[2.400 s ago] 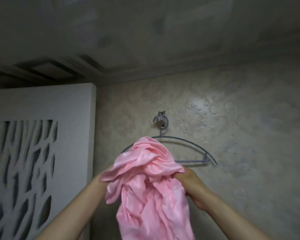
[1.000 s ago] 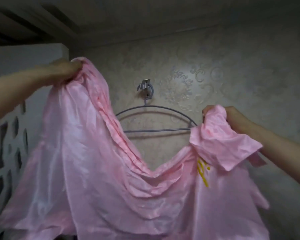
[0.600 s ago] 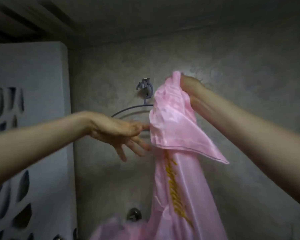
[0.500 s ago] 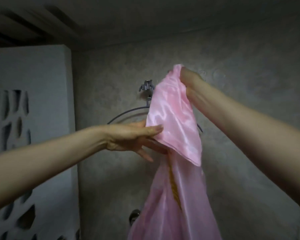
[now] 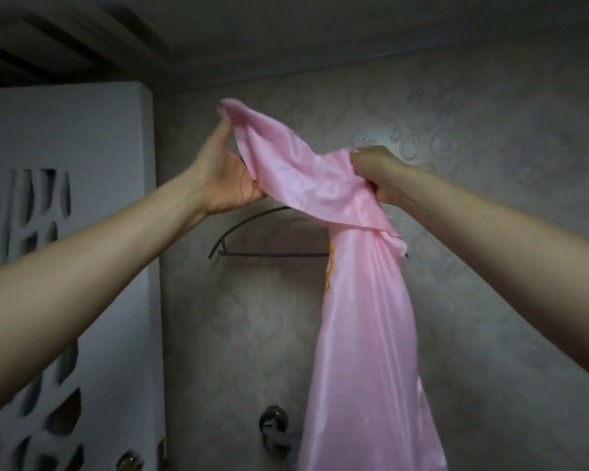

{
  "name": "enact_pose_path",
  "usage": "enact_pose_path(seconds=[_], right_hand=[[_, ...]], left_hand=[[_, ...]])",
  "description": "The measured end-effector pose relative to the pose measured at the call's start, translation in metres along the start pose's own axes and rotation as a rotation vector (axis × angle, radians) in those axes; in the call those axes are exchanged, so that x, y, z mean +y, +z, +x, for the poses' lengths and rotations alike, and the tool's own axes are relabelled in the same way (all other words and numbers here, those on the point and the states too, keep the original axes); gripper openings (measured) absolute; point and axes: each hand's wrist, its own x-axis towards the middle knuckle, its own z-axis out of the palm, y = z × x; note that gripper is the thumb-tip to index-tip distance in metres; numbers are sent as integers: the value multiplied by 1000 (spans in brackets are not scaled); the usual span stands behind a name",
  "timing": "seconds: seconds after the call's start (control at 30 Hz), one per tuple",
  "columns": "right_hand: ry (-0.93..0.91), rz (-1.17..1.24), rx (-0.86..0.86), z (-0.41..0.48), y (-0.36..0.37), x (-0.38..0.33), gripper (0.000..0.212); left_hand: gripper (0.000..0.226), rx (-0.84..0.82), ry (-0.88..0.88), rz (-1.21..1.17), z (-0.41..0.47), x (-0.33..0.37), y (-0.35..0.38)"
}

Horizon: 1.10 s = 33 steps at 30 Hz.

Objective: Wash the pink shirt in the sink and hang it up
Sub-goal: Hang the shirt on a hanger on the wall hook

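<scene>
since half a second ago, the left hand [image 5: 228, 178] has been raised from beside the hanging fold to the upper end of the pink shirt [image 5: 364, 317], while the right hand [image 5: 374, 175] has been brought lower, to the right. the top corner of the fabric is now pinched between the left thumb and fingertips, with the palm turned towards the camera. a bunch of the same fabric is gripped in the closed right fist. between the two hands a short stretch of shirt is held up in front of the patterned wall [image 5: 490, 164]. from the right fist the rest of the shirt hangs down in a long, narrow drape, and a strip of yellow embroidery [image 5: 329, 266] is seen along its left edge. the shirt is held in the air, above and in front of a dark hanger [image 5: 249, 254] on the wall. the hanger's left arm and bottom bar are visible; its right end and its hook are hidden by fabric and hands. a white cut-out screen [image 5: 65, 137] stands at the left, and a round metal fitting [image 5: 273, 424] is fixed low on the wall.
</scene>
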Motion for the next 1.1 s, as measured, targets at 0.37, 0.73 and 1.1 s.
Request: enact_pose_path(seconds=[0.37, 0.73, 1.1], right_hand=[[77, 466, 224, 5, -9, -27, 32], [-117, 116, 108, -12, -25, -18, 23], [-231, -213, -370, -61, 3, 25, 52]], left_hand=[[86, -149, -387, 804, -28, -92, 4], [25, 244, 193, 639, -21, -130, -26], [9, 239, 550, 1226, 52, -50, 14]])
